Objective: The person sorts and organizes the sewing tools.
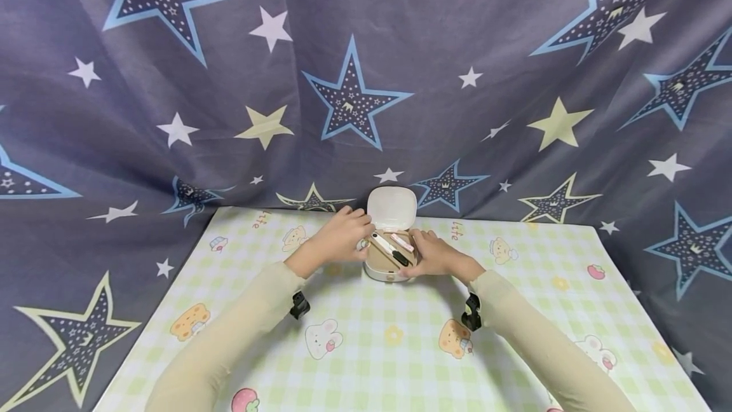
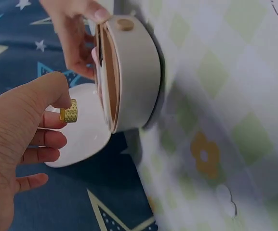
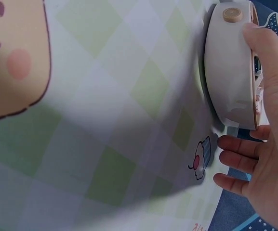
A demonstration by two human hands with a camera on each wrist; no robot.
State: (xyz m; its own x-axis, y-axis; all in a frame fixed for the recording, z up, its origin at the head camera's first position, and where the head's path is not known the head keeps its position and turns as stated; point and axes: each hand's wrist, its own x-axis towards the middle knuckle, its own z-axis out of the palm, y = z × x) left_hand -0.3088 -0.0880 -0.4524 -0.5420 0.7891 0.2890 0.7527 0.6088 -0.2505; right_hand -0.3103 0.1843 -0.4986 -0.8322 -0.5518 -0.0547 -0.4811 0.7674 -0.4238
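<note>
My left hand (image 1: 343,237) pinches a gold dimpled thimble (image 2: 71,111) between thumb and forefinger, beside the left of a small white sewing box (image 1: 377,274). In the left wrist view the thimble is apart from the box and overlaps its raised lid (image 1: 391,207). My right hand (image 1: 434,254) grips the right side of the box, thumb on the front rim near a tan round button (image 3: 232,15). Inside, on a tan layer, lie a slim white-and-black tool (image 1: 390,248) and a small pink-and-white piece (image 1: 403,243).
The box stands near the far edge of a table with a green-checked cartoon cloth (image 1: 366,367). Right behind it hangs a dark blue star-patterned curtain (image 1: 434,113). Black wrist cameras (image 1: 300,304) are strapped to both sleeves.
</note>
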